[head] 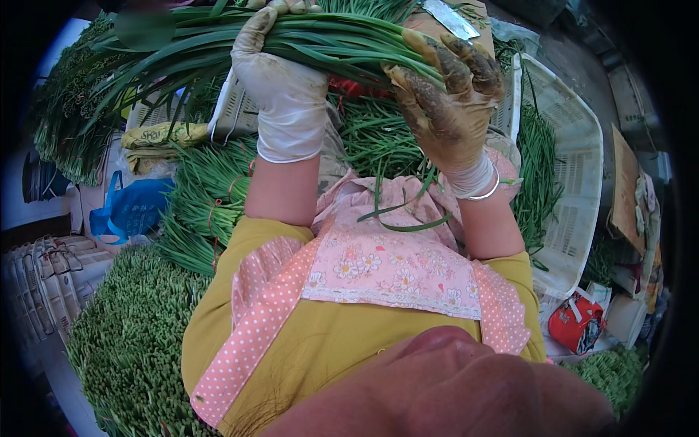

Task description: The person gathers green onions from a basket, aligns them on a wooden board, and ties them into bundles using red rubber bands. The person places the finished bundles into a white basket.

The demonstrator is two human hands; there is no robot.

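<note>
My left hand [281, 90], in a whitish glove, grips a long bundle of green leafy stalks [327, 41], which look like garlic chives. Their loose leaf tips fan out to the left. The stalk ends rest among the fingers of my right hand [450, 93], whose glove is stained brown; its fingers are partly spread around them. Two loose leaves [409, 225] hang over the pink floral apron [393, 262]. Below the hands lies a heap of loose green stalks [377, 136]. Bundles tied with red bands [213, 218] lie at the left.
A white plastic crate [573, 218] with more stalks stands at the right. A broad metal blade [450, 19] lies on a board at the top. At the left are a blue bag [131, 207], a yellow sack [164, 135] and a large mass of upright cut stalks [136, 328].
</note>
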